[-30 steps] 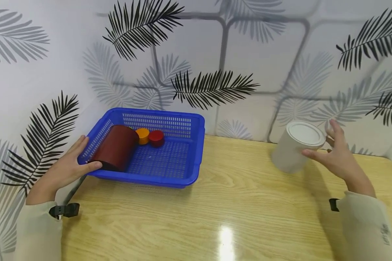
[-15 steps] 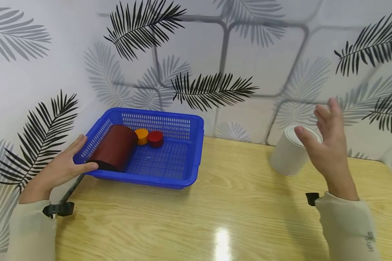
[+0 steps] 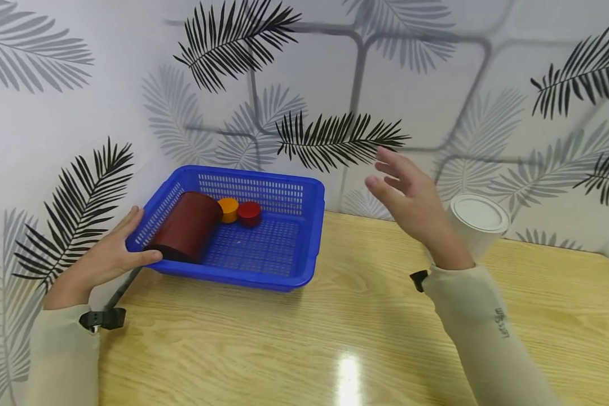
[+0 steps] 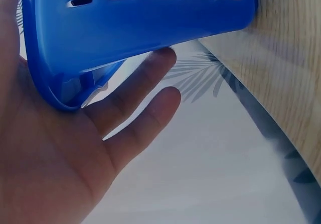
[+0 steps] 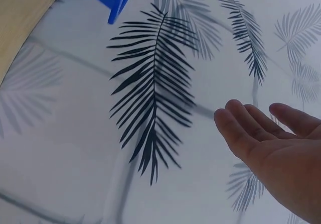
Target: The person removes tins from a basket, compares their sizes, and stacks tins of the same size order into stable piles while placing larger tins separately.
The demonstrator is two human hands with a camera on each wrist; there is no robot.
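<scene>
A blue plastic basket [image 3: 243, 277] stands at the left of the table, its near-left corner held by my left hand [image 3: 104, 259]. The thumb lies over the front rim; in the left wrist view, fingers [image 4: 145, 121] reach along the outside of the basket wall [image 4: 150, 20]. Inside it a dark red cylinder [image 3: 188, 225] lies on its side, beside a small orange round piece [image 3: 228, 210] and a small red one [image 3: 249, 213]. My right hand [image 3: 416, 206] is raised over the table between the basket and the white canister [image 3: 479, 213], fingers spread and holding nothing.
The white lidded canister stands upright at the back right, partly hidden by my right forearm. A leaf-patterned wall covering [image 3: 309, 73] rises behind the wooden table [image 3: 264, 344]. A dark strap [image 3: 101, 319] circles my left wrist.
My right hand has come away from the white canister, lifted and moved left toward the basket. The canister remains standing. My left hand keeps its place on the basket corner.
</scene>
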